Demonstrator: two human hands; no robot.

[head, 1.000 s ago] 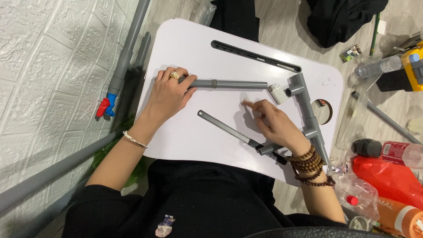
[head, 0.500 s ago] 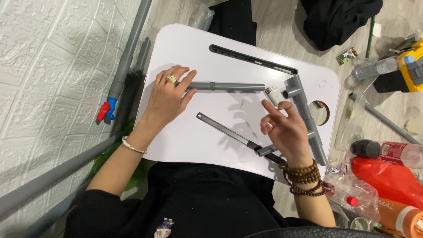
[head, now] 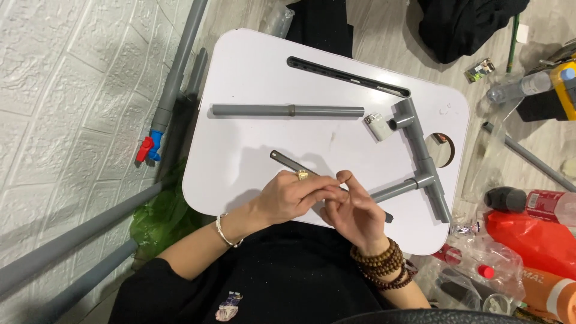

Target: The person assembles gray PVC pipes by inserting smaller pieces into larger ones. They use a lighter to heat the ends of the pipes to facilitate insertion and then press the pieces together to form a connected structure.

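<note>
Hands are meeting at the near edge of the white lap table (head: 252, 78). Left hand (head: 288, 195), wearing a gold ring, is curling its fingers closed around the thin grey rod (head: 288, 161); the rod is running from beyond the knuckles, under the fingers, toward the right hand (head: 354, 210). Right-hand fingers (head: 343, 179) are bending inward and touching the left fingertips at the rod; whether they are actually pinching it cannot be told. A dark rod end is showing just past the right hand.

Beyond the fingertips, well apart, a long grey pipe (head: 288, 110) is lying flat across the table. Just off its right end, a small white rectangular lighter (head: 377, 125) is sitting beside the grey T-joint pipe assembly (head: 420, 159), whose lower branch is pointing toward the right-hand fingers. Farther still, a black slotted bar (head: 348, 77) is lying near the far edge.

Right of the table, on the floor: red plastic bottle (head: 534, 237), orange bottle with white label band (head: 549, 294), clear bottle with red label (head: 549, 204), crumpled clear wrappers (head: 474, 276).
</note>
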